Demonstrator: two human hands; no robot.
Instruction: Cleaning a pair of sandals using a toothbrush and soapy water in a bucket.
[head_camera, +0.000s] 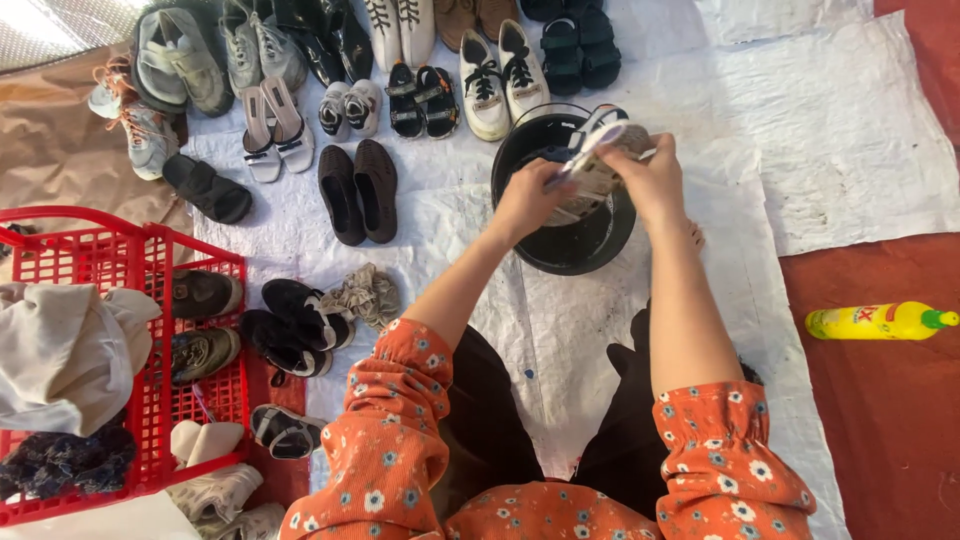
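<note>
Shoe (598, 165) over black basin (570, 245), right hand (650, 175) grip closed on it, left hand (528, 195) grip closed on brush handle (570, 172).

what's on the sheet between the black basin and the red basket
In the head view, between the black basin and the red basket lie a black slip-on pair and a crumpled rag.

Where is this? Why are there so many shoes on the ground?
Probably an outdoor shoe-washing spot. Pairs of shoes lie in rows on a white plastic sheet, both hands hold a shoe over a black basin, and a yellow bottle, maybe cleaner, lies nearby.
</note>
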